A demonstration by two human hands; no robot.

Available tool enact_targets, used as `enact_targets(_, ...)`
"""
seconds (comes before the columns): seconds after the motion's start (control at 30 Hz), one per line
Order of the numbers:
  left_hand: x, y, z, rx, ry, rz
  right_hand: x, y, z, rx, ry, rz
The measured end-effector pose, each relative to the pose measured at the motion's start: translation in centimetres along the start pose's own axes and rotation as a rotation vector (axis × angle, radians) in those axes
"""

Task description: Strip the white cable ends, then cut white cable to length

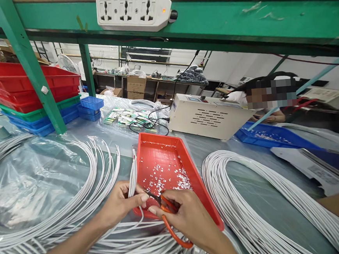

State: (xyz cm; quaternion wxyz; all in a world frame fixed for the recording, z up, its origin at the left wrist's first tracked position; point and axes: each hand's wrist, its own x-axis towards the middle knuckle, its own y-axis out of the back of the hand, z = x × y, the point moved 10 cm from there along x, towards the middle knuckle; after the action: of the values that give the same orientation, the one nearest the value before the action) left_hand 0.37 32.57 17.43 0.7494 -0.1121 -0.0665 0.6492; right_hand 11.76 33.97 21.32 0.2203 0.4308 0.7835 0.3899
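Note:
My left hand (125, 203) is closed round a small bunch of white cables (133, 173), whose ends point up beside the red tray. In my right hand (188, 211) is a pair of scissors (174, 233) with orange handles, the fingers wrapped about the grips. The dark blades reach left to my left thumb, close to the cables; whether they touch a cable is hidden. Under both hands stands the red tray (195, 172), holding many small white scraps (183, 179). Further white cables (120, 248) lie in front of me, below my hands.
Coiled white cables lie left (84, 204) and right (220, 177) of the tray. Behind it stands a beige metal machine (206, 116) with black cords. Stacked bins (28, 89) stand at left. A green beam with a power strip (134, 12) crosses above. A person sits at far right.

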Motion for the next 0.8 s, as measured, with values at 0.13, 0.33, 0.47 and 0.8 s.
enact_targets(0.13, -0.1, 0.4, 0.8, 0.098, -0.035, 0.076, 0.1, 0.1, 0.0, -0.013, -0.012, 0.003)
enact_targets(0.33, -0.9, 0.8, 2.0, 0.329, -0.122, 0.201, 0.0, -0.3, 0.1, -0.008, -0.036, -0.011)
enact_targets(0.47, -2.2, 0.5, 4.2, 0.61, -0.365, 0.288, -0.3, -0.7, 0.6, -0.01, -0.109, -0.009)
enact_targets(0.8, -1.5, -0.5, 3.9, 0.581, -0.34, 0.143, -0.3, 0.3, 0.4, -0.096, -0.135, 0.045)
